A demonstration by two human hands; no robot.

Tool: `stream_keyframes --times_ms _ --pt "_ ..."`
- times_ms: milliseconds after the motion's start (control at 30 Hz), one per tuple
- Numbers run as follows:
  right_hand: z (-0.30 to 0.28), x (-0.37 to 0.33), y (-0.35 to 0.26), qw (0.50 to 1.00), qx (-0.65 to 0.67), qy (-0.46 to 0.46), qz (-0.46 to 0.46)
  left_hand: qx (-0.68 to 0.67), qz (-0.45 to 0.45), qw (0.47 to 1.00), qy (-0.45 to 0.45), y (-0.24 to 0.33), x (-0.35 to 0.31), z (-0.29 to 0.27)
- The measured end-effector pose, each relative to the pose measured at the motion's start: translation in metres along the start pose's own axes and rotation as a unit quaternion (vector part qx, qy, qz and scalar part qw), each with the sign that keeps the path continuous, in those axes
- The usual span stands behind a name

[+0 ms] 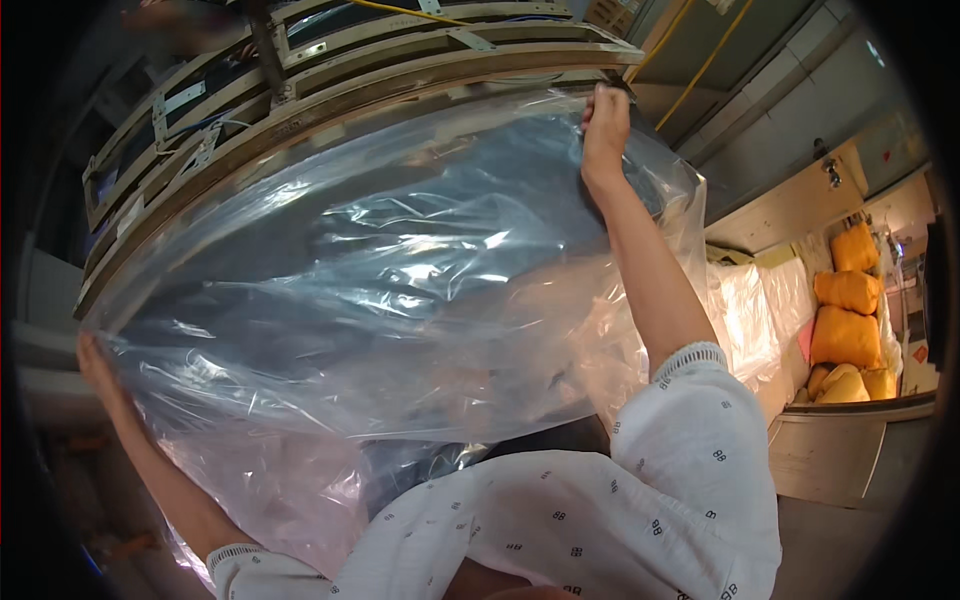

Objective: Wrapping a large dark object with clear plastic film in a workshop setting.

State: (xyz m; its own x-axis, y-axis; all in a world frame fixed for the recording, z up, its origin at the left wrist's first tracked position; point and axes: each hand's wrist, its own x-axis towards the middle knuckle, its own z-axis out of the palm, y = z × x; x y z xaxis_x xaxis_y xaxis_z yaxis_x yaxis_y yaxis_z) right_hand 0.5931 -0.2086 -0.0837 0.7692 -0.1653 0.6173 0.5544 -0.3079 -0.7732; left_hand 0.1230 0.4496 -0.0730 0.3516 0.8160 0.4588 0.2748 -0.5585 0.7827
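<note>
A large sheet of clear plastic film (400, 260) is stretched out in front of me, wrinkled and shiny. It may be one side of a big bag; I cannot tell. At its far right corner my right hand (605, 132) is closed on the edge, arm reaching forward. My left hand (97, 362) grips the near left corner, its fingers partly hidden behind the film. Beneath the film, a dark flat surface shows through. More film, tinted pinkish (270, 480), hangs down below on the left.
Just beyond the sheet runs a wooden slatted frame (400, 70) with metal brackets. Yellow cords (705, 65) hang at the upper right. To the right lie wrapped plastic (755, 305) and several stacked orange bundles (847, 335). A pale panel with a latch (832, 172) stands behind them.
</note>
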Motion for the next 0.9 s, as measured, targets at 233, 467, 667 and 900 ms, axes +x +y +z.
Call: stream_keyframes --times_ms 233,467,667,900 --pt "-0.028 -0.059 -0.047 0.917 0.188 -0.243 0.253 -0.04 -0.109 0.985 0.127 0.086 -0.08 -0.133" --pt "-0.039 -0.082 -0.102 0.855 0.096 -0.454 0.233 -0.086 -0.17 0.966 0.173 0.14 -0.189 -0.179" --pt "-0.058 -0.105 -0.125 0.837 0.208 -0.48 0.159 0.306 -0.123 0.943 -0.053 -0.01 -0.191 -0.312" --pt "-0.09 -0.122 -0.152 0.893 0.183 -0.407 0.058 0.31 0.141 0.915 -0.215 0.184 -0.186 -0.057"
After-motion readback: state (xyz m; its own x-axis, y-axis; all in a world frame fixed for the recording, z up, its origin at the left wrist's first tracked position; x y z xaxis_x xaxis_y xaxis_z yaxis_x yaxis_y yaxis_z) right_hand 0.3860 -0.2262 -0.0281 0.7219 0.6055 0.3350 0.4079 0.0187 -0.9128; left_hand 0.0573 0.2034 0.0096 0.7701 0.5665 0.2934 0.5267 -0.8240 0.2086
